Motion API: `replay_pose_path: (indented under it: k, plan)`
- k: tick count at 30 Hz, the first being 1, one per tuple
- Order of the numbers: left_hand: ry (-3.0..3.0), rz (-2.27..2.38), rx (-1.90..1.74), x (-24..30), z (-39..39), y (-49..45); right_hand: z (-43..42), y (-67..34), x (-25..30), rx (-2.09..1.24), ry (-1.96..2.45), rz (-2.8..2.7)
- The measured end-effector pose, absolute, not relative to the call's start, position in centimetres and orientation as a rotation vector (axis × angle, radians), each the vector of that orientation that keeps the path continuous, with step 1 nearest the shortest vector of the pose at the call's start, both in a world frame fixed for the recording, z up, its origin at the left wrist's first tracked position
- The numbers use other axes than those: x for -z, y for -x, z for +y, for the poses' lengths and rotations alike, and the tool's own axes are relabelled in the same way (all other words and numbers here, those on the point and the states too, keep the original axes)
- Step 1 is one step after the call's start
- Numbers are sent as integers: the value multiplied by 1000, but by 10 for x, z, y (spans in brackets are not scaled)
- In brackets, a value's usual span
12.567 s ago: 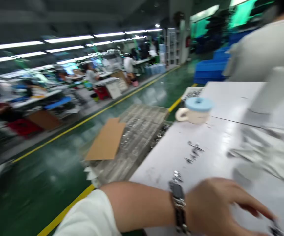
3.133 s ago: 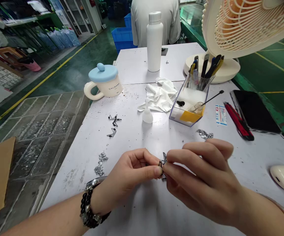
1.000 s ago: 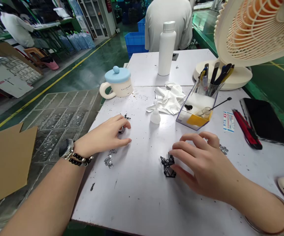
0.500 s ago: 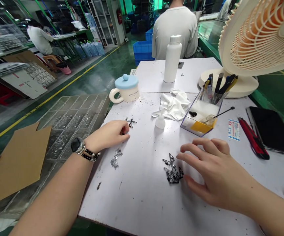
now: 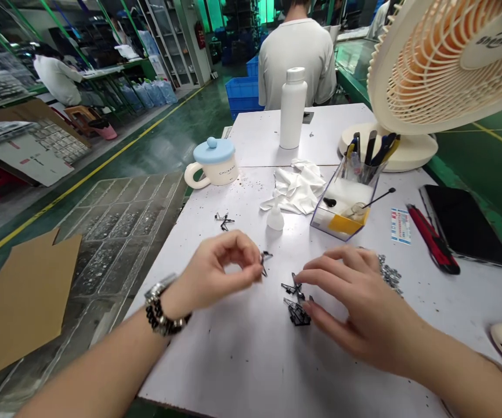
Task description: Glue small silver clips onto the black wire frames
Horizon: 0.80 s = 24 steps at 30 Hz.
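My left hand [image 5: 224,264] is closed in a pinch on a small black clip-like metal part [image 5: 265,262], held above the table. To its right lies a pile of similar black metal parts [image 5: 298,310]. My right hand [image 5: 355,296] reaches over the pile's right side, thumb and fingers apart, fingertips at the parts; I see nothing held in it. A few more black parts [image 5: 224,220] lie beyond my left hand. Small silver metal pieces [image 5: 390,276] show behind my right hand, partly covered by it.
A lidded mug [image 5: 220,168], white bottle [image 5: 293,110], crumpled white cloth [image 5: 298,186], small translucent dropper bottle [image 5: 275,217] and tool holder [image 5: 342,206] stand farther back. At right are a red cutter knife [image 5: 433,238], a black tablet-like slab [image 5: 463,223] and a fan [image 5: 442,69]. Divided trays [image 5: 115,232] lie left.
My left hand has moved right and nearer from the far black parts, now showing a black part in its pinch. My right hand stays by the pile. The view has shifted slightly.
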State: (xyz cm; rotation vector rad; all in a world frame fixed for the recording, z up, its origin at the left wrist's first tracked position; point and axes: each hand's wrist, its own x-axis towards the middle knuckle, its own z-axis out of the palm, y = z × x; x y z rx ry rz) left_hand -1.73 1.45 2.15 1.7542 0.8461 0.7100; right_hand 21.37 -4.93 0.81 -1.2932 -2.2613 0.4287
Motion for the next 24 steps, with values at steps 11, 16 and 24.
replay_pose_path:
  k: [11, 16, 24]
  plan:
    - [-1239, 671, -801, -1, -19, -4, -46, -198, 0, -1716, 1110, -1415]
    - [-1187, 583, -593, -5, -9, -1, -46, -209, -6, -1711, 1147, -1642]
    - [-1422, 514, -391, -10, -7, 1, -43, -216, -21, -1617, 1260, -1975]
